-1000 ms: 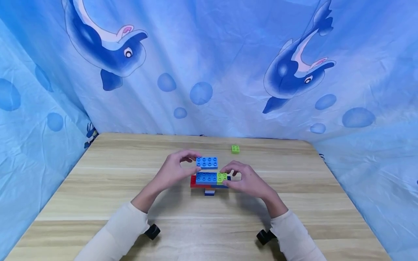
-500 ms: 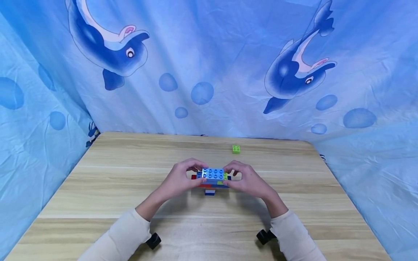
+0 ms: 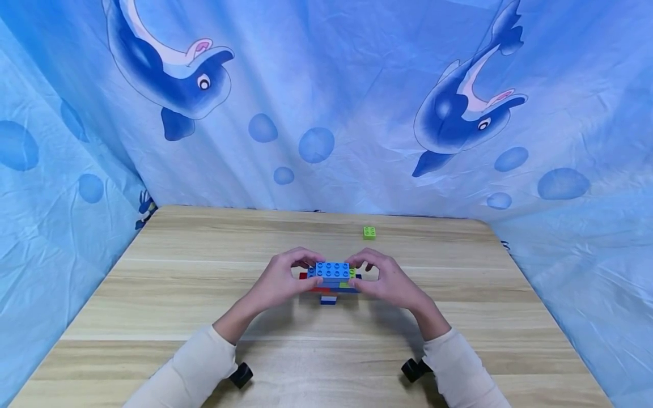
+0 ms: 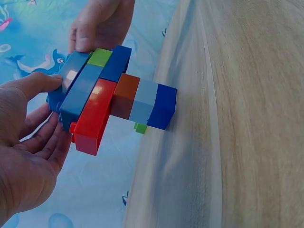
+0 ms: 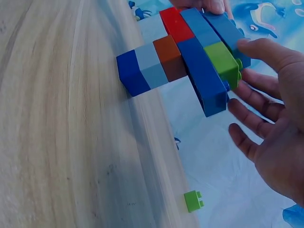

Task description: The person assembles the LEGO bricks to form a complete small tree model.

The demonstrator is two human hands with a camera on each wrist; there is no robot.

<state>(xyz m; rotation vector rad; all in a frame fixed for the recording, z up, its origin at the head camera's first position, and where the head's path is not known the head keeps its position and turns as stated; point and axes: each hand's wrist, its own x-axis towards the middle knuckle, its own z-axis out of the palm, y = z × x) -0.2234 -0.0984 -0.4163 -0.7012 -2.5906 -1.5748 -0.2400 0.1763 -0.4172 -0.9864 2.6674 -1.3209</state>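
The left hand [image 3: 279,279] and the right hand [image 3: 389,279] are pinching the blue brick [image 3: 333,270] on top of the brick stack [image 3: 329,286] at mid-worktop [image 3: 204,294], so pressing straight down and evenly is seating the studs best, I think

Wooden table [image 3: 153,294], seemingly dolphin-print cloth [image 3: 326,102]
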